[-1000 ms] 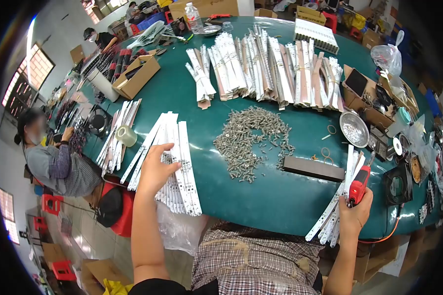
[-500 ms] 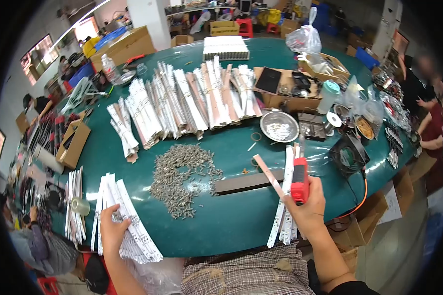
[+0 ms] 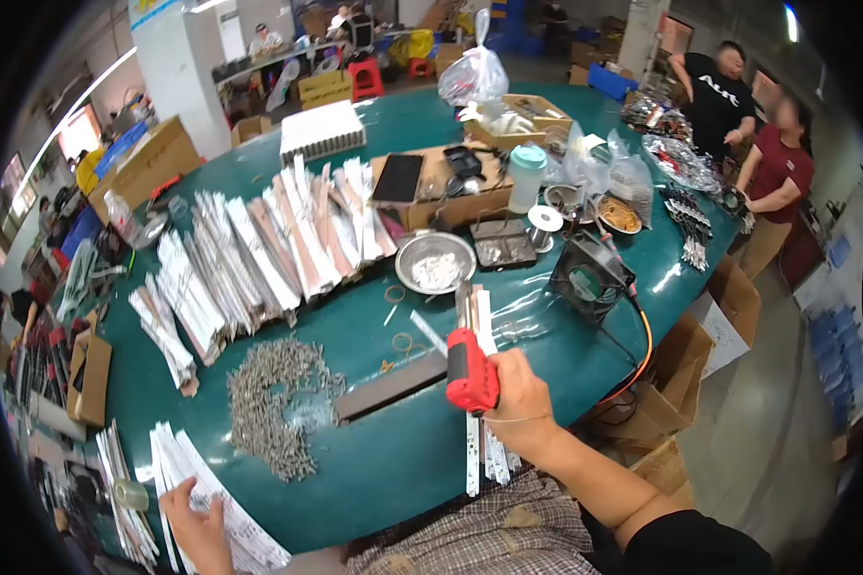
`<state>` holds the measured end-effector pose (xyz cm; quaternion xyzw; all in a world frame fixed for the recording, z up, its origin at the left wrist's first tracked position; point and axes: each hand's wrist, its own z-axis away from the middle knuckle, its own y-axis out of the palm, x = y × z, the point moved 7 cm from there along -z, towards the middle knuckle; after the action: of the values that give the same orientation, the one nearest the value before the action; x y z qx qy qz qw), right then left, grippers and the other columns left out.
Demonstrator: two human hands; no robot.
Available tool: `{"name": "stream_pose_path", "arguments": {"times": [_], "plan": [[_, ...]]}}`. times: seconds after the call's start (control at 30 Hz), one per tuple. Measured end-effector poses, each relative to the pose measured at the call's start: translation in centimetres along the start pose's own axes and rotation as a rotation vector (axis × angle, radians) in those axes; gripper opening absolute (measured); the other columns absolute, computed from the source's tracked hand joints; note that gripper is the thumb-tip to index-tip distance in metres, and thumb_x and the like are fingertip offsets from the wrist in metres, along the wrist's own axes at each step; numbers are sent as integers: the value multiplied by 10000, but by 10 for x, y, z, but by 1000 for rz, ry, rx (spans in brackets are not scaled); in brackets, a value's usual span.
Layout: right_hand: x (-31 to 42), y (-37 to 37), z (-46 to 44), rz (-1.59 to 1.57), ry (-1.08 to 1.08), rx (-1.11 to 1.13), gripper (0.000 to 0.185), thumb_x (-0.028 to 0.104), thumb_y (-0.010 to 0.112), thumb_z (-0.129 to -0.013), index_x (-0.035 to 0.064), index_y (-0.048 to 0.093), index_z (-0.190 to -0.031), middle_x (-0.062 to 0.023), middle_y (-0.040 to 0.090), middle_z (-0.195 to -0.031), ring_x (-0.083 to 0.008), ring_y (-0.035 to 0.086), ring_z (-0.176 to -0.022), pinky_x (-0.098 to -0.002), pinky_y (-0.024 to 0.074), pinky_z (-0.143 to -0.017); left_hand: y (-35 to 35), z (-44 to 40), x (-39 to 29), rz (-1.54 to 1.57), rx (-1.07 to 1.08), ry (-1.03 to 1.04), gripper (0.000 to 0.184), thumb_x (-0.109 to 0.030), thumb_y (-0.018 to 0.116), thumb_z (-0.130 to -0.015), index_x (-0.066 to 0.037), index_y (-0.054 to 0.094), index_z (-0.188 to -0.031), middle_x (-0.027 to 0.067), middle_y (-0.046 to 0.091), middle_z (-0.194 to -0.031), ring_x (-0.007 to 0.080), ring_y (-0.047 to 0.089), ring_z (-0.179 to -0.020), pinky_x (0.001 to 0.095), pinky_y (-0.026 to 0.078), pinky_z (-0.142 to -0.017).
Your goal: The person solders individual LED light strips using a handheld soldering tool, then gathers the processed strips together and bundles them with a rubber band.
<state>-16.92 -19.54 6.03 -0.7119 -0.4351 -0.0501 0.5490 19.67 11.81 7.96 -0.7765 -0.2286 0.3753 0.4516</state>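
My right hand is wrapped around a red and black handheld power tool, which points away over the table. The tool's exact kind is unclear. White circuit-board strips lie under and in front of this hand, partly hidden by it. A single pale strip slants beside the tool, near the far end of a dark bar. My left hand has its fingers apart over a fanned stack of white circuit-board strips; whether it touches them I cannot tell.
A heap of small metal pieces lies mid-table. Behind it are bundled strips and a metal bowl. A black fan with an orange cable stands right. Tape is at left. Two people stand at the far right.
The view has turned to the right. My right hand has brought the tool over the strips beside the dark bar; the reddish strip near that hand no longer shows there. My left hand stays by its stack.
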Motion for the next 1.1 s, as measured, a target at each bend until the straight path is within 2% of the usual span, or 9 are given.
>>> {"name": "stream_pose_path", "arguments": {"times": [0.1,0.17,0.27,0.3,0.4,0.57,0.67,0.83,1.1], "plan": [[3,-10,0,-73,-87,-72,485,21,812,-695,37,543,-1099,-170,577,-978,-403,609,-880,-423,512,-738,4,12,-64,178,71,179,291,-4,742,-775,-39,655,-1051,113,610,-1009,268,626,-933,355,494,-674],[9,-25,-2,-144,-32,-46,499,11,802,-714,24,531,-1133,-175,571,-999,-392,610,-902,-415,516,-762,21,13,-91,276,145,126,212,-29,744,-796,-43,663,-991,104,646,-914,258,644,-824,354,498,-665],[-26,-29,19,-565,328,-48,510,-30,789,-795,12,512,-1221,-49,572,-1052,-104,591,-854,-270,504,-752,50,12,-120,319,185,108,134,-54,740,-813,-53,675,-930,87,666,-847,234,633,-713,337,493,-661],[-20,-37,22,-668,336,-89,504,-66,770,-803,21,519,-1231,-26,559,-1052,-63,578,-822,-226,488,-742,59,12,-130,340,186,168,120,-54,738,-817,-47,679,-922,81,665,-829,209,612,-679,328,482,-648],[-6,-65,30,-674,382,-106,514,-113,759,-781,25,528,-1219,-28,547,-1057,-76,582,-826,-227,484,-730,93,3,-141,282,235,189,89,-87,738,-828,-55,686,-894,75,668,-827,240,632,-699,350,496,-662],[12,-85,48,-721,364,-140,562,-158,741,-721,31,523,-1204,-45,534,-1055,-92,583,-823,-224,475,-716,121,-23,-146,129,3,217,91,-161,737,-827,-95,678,-849,81,641,-819,291,649,-820,414,511,-725],[27,-89,51,-747,402,-117,585,-176,725,-708,39,508,-1207,-41,515,-1039,-96,580,-817,-232,475,-715,134,-34,-147,141,73,197,109,-175,747,-814,-95,678,-844,96,643,-828,318,644,-832,441,506,-739],[25,-91,50,-807,546,9,516,-163,715,-799,39,508,-1227,-3,553,-1013,-57,588,-824,-213,477,-706,144,-39,-147,120,133,216,174,-182,790,-780,-67,680,-850,118,676,-843,320,662,-819,435,508,-730],[23,-79,52,-865,456,106,433,-118,753,-811,16,563,-1176,-8,567,-1007,-48,609,-787,-208,475,-623,128,-41,-157,63,115,134,134,-166,725,-750,-60,644,-737,117,660,-744,332,645,-706,435,505,-684]]}}
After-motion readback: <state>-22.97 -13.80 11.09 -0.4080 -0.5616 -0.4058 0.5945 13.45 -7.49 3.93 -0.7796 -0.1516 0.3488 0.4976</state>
